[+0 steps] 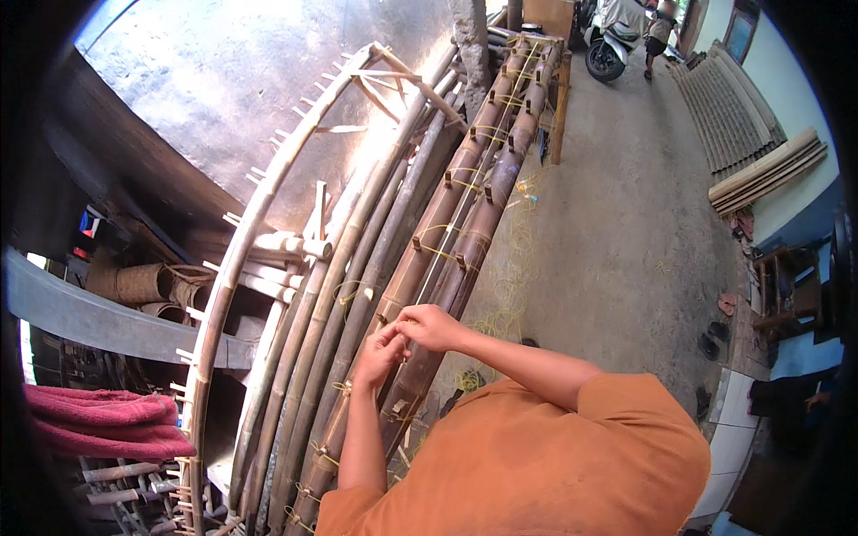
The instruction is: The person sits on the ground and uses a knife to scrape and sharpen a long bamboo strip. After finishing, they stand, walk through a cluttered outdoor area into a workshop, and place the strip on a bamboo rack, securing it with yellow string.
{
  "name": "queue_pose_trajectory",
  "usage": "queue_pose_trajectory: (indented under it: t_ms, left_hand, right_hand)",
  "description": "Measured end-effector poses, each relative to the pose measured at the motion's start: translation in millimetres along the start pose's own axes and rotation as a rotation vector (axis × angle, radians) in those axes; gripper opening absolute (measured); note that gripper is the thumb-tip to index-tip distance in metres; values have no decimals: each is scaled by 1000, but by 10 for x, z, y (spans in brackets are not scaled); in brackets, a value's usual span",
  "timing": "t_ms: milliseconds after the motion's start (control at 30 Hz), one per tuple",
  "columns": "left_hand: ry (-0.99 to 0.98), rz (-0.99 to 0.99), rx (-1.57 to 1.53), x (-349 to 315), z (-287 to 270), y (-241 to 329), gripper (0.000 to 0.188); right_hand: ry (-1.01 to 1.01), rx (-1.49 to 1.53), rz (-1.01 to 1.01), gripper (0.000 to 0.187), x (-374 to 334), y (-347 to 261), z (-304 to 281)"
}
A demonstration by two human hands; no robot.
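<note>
My left hand [379, 355] and my right hand [432, 327] meet over a pair of long brown bamboo poles [435, 234]. The fingers of both are closed in a pinch, tip to tip. Whatever is between them is too small to make out. Just beyond the fingertips a short dark peg [382, 319] stands up from the left pole. Similar pegs rise along both poles, with yellow string [480, 237] looped around the bamboo beside them. More yellow string [500, 313] lies in a loose tangle right of the poles.
Several other bamboo poles [344, 259] lie alongside at the left, next to a curved bamboo frame [253, 210] with short pegs. A red towel [107, 420] hangs at lower left. Down the passage are a parked motorbike [608, 49], a person [660, 36] and corrugated sheets [728, 103].
</note>
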State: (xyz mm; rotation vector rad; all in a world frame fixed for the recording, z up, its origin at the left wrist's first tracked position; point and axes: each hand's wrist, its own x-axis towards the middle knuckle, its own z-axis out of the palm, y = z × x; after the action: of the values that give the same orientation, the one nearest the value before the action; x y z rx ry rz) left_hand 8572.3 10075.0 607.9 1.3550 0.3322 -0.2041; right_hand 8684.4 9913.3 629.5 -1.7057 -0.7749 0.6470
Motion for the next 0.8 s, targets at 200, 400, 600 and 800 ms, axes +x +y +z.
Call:
queue_pose_trajectory:
  t_ms: [200, 400, 600, 800]
  left_hand:
    - [390, 401, 300, -136, 215, 562, 13]
    - [-286, 406, 269, -614, 1199, 905, 58]
    - [-269, 520, -17, -749, 1359, 1361, 87]
    - [-7, 538, -433, -409, 1382, 1630, 83]
  right_hand:
    - [-257, -186, -232, 39, 62, -314, -246]
    - [-367, 1236, 187, 33, -217, -1020, -812]
    - [-614, 391, -209, 38, -610, -892, -963]
    - [-501, 150, -354, 31, -408, -514, -997]
